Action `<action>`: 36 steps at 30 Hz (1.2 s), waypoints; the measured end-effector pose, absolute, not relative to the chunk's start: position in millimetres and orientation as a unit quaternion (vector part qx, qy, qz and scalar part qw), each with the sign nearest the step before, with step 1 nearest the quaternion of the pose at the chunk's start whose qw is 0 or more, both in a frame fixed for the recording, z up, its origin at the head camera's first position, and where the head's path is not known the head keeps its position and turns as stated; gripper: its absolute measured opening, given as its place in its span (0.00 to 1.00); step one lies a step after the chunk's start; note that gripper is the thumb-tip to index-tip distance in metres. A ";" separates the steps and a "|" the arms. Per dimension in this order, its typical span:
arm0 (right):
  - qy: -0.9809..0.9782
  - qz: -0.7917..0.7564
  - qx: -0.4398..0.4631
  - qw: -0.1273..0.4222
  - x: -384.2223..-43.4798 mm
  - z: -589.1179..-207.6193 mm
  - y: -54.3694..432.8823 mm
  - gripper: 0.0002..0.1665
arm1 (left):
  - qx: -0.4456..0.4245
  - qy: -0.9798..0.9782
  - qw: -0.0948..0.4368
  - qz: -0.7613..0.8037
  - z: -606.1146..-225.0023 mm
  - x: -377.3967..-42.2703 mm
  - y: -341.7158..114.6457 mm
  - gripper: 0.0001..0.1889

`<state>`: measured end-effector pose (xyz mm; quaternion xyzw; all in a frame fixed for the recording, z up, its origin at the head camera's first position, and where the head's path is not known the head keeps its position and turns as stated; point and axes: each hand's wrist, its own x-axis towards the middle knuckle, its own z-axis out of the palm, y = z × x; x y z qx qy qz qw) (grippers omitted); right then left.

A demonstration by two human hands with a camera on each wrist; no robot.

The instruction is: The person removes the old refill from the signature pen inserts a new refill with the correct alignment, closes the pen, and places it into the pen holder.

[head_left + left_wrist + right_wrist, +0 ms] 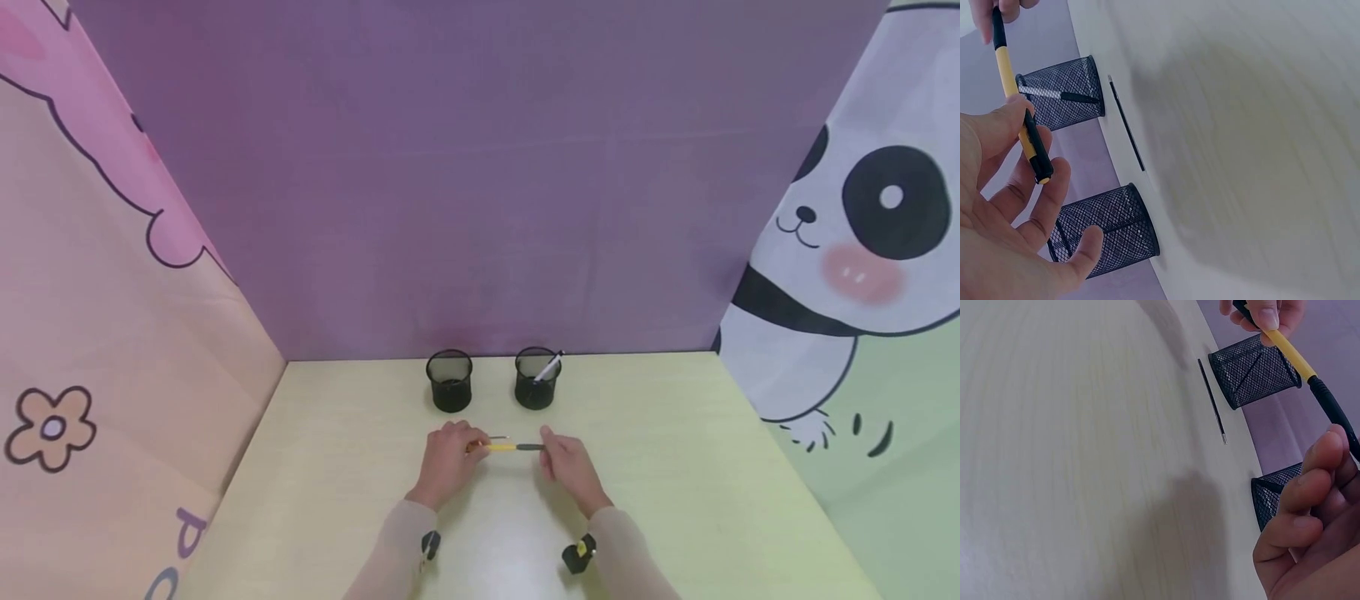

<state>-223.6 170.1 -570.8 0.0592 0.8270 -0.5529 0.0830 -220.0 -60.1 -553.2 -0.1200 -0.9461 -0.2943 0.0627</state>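
Note:
A yellow-and-black pen (502, 447) is held level between my two hands above the table. The thumb and fingers of my left hand (450, 458) pinch its yellow barrel near the black clip end, clearest in the left wrist view. At the other end, my right hand (572, 467) grips the black section between thumb and fingers; the very tip is hidden there. A thin black pen refill (1126, 124) with a pale metal tip lies on the table just beyond the hands.
Two black mesh pen cups stand at the table's back edge. The left cup (452, 397) is beyond my left hand; the right cup (535, 397) holds a white-and-black pen (551, 367). A purple wall (480, 208) rises behind, with printed panels at both sides.

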 end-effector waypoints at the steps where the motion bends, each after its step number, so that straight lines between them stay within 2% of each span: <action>1: 0.825 -0.556 0.059 0.084 -224.7 -570.7 170.8 0.37 | -0.122 -0.945 0.064 -0.296 -552.8 -220.1 -60.1 0.04; 5: 0.806 -0.584 0.063 0.079 -227.0 -570.3 173.3 0.34 | -0.125 -0.942 0.069 -0.304 -549.8 -220.1 -60.7 0.04; 12: 0.780 -0.624 0.037 0.037 -223.6 -572.3 180.1 0.12 | -0.125 -0.942 0.084 -0.300 -547.7 -221.8 -63.2 0.03; 18: 0.792 -0.610 -0.012 -0.003 -220.5 -568.7 184.6 0.14 | -0.128 -0.943 0.081 -0.297 -549.4 -222.2 -63.4 0.04; 36: 0.837 -0.548 0.000 -0.012 -221.5 -563.2 176.3 0.06 | -0.140 -0.945 0.086 -0.284 -547.7 -223.7 -60.6 0.03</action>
